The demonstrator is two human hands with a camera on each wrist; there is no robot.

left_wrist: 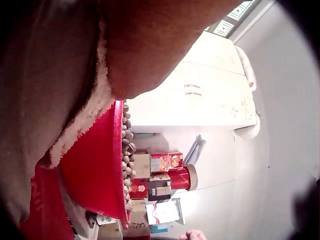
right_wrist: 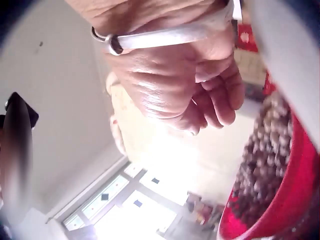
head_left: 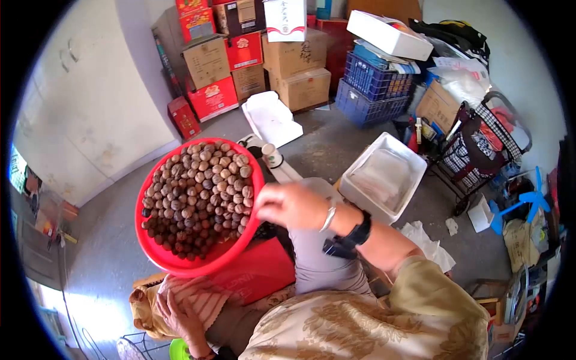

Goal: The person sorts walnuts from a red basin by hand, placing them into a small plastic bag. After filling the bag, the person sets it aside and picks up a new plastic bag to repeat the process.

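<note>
A red basin (head_left: 259,180) full of round brown nuts (head_left: 201,186) stands by the person's lap, over a red box (head_left: 264,270). Slightly blurred, the right hand (head_left: 294,206) hangs at the basin's right rim. In the right wrist view the fingers of this hand (right_wrist: 175,85) are loosely bent, with nothing visible in them, and the nuts (right_wrist: 265,160) lie beyond. The left hand (head_left: 180,315) rests with extended fingers on a striped cloth (head_left: 207,300) below the basin. The left wrist view shows skin close up beside the basin (left_wrist: 95,165); the left fingers are hidden there.
A white foam box (head_left: 384,177) stands on the floor to the right, near a folding cart (head_left: 480,150). Cartons (head_left: 300,51) and blue crates (head_left: 375,90) are stacked at the back. A white foam piece (head_left: 270,120) lies behind the basin; a white cabinet (head_left: 90,108) is at left.
</note>
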